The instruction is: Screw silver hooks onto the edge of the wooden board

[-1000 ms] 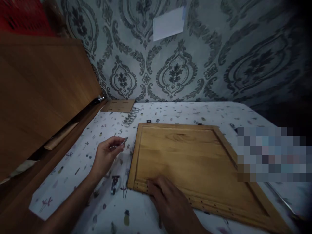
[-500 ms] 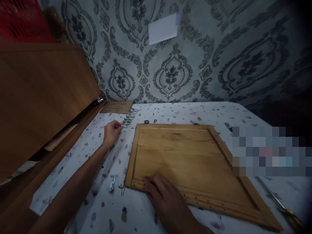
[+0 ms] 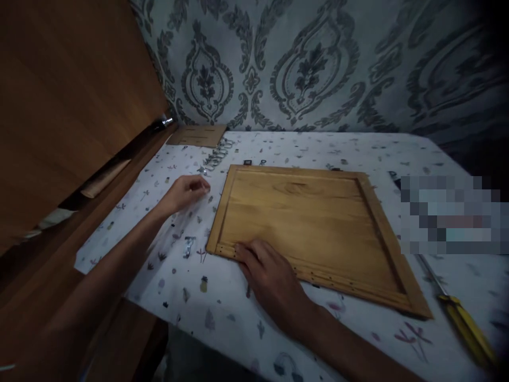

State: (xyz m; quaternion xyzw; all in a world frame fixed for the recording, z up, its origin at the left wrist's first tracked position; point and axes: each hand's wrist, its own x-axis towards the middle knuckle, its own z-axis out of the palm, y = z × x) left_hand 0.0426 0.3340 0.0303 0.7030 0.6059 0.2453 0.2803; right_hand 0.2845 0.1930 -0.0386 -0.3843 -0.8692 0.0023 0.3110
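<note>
my left hand [image 3: 189, 192] drawn back from row of metal fittings [image 3: 217, 154], now just left of wooden panel [image 3: 302, 223]; fingers curled (any contents: i cannot tell). my right hand [image 3: 272, 276] still rests on near edge, underside grip hidden; panel flat on bench [image 3: 226, 323], apparently kept steady.

Left arm [image 3: 119, 260] extends forward, left hand [image 3: 185, 193] half-curled, fingertips near thumb; can't tell if pinching. Right hand [image 3: 274, 281] is palm down, fingers slightly bent, forearm [image 3: 350, 339] angled in from lower right.
</note>
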